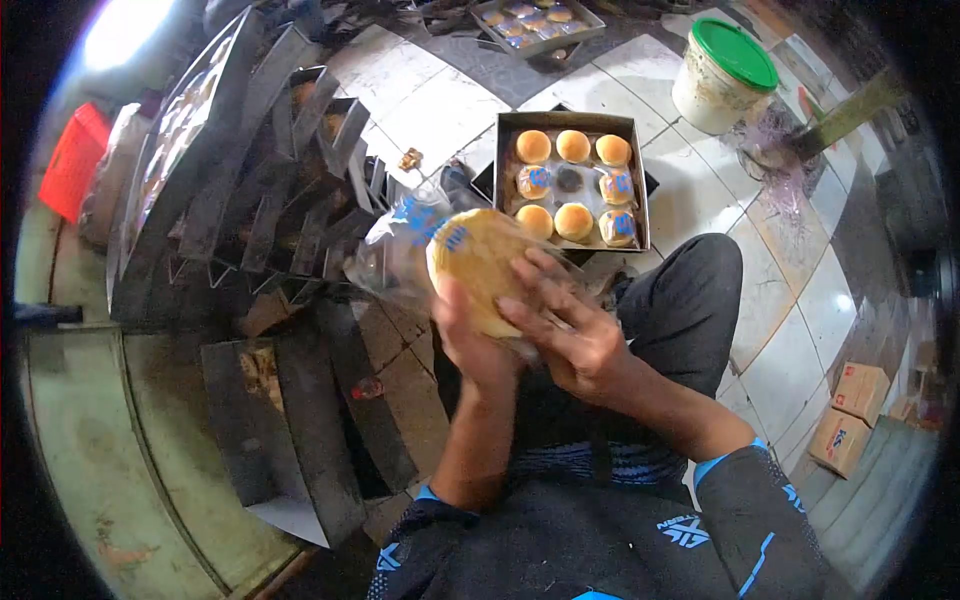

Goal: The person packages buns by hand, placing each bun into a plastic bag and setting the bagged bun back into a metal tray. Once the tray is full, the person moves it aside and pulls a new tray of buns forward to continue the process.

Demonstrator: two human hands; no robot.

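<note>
The bun [480, 262] is being held up in front of the person, above the knees, and it is sitting partly inside a clear bag [405, 250] with blue print. The right hand [572, 335] is closing on the bun from the right, its fingers [540, 290] lying over the golden top. The left hand [470, 340] is gripping it from below, with the bag pressed against it. Both hands are touching the bun and the plastic together.

Just behind the hands, a tray [572, 122] is lying on the tiled floor [430, 110]. It is carrying bare buns, some wrapped buns [617, 186] and one dark piece in the middle. To the left, a heap of empty dark trays [290, 180] is leaning in disorder. A white bucket [715, 85] with a green lid is standing further back on the right. Another tray with wrapped buns [535, 20] is resting near the top edge. Some cardboard boxes [850, 415] are lying well apart at the right, and a red crate [72, 160] is standing far left.
</note>
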